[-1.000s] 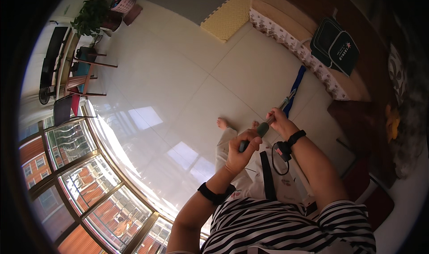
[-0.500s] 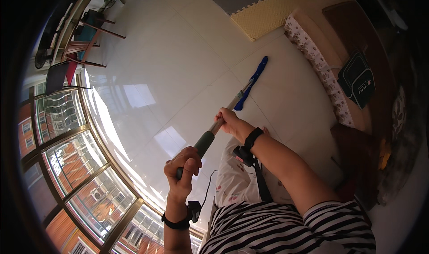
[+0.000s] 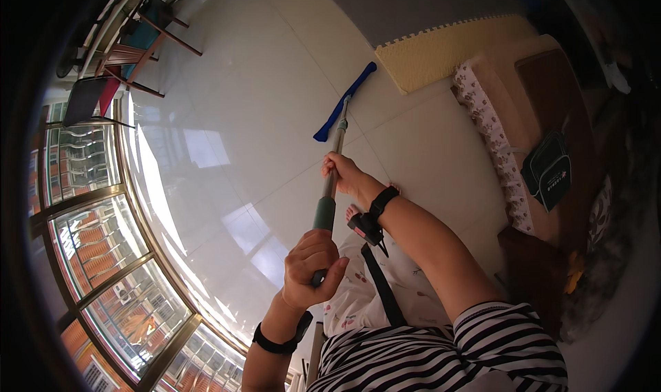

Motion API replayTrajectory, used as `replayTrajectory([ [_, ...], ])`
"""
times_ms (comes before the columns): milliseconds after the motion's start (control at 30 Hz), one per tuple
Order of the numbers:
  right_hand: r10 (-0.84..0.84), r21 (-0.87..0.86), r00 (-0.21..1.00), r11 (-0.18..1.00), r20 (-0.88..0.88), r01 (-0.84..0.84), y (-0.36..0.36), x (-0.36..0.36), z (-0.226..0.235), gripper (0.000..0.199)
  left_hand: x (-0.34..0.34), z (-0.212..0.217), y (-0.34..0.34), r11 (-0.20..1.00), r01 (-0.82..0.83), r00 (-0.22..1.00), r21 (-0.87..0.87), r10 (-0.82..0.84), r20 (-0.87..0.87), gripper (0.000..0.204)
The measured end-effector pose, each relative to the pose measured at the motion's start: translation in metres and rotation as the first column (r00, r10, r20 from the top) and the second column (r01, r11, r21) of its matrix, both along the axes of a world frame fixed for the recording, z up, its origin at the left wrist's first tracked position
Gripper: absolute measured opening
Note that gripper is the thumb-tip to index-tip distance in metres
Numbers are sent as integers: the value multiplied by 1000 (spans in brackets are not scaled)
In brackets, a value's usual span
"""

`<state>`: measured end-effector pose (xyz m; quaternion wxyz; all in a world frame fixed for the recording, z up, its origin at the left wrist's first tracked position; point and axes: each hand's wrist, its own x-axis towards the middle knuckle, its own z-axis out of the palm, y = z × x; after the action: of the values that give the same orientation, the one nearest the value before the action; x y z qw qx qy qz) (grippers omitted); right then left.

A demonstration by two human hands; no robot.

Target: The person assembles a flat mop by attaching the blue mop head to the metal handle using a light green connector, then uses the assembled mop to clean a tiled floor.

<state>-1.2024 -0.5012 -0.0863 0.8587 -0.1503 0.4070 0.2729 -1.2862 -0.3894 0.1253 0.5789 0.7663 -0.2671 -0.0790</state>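
A flat mop with a blue head rests on the pale tiled floor, its long handle slanting back toward me. Closed around the green grip at the handle's near end is my left hand, thumb toward me. Farther along, my right hand wraps the bare metal part of the pole. Part of the pole is hidden behind the fingers of each hand. The head lies at a slant, with its far end near the corner of a yellow foam mat.
Beyond the yellow strip lies a grey mat. A covered sofa with a frilled edge stands on the right, with a dark green bag on it. Chairs stand at the far left, above tall windows. Sunlight patches the floor.
The mop head has swung left and slightly away from me, and its handle stands more upright in the picture. Both hands keep their hold. The view has shifted a little.
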Motion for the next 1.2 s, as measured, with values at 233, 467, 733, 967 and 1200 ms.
replayTrajectory([
  [233,-177,63,975,980,-133,187,-8,-32,-1,14,14,18,10,995,98,984,-28,-101,-149,18],
  [467,-144,178,974,968,-173,175,-28,47,-7,12,98,33,-19,998,-53,996,-18,52,-79,20],
  [733,72,249,972,968,-223,-14,-62,139,-18,14,154,13,-61,997,-71,996,25,72,-44,23],
  [967,316,36,948,948,-28,-315,-102,223,-74,19,170,-74,-129,984,-112,992,137,103,73,20],
  [1200,402,71,912,910,83,-408,-97,228,-33,9,166,-33,-121,919,-391,915,51,382,129,20],
])
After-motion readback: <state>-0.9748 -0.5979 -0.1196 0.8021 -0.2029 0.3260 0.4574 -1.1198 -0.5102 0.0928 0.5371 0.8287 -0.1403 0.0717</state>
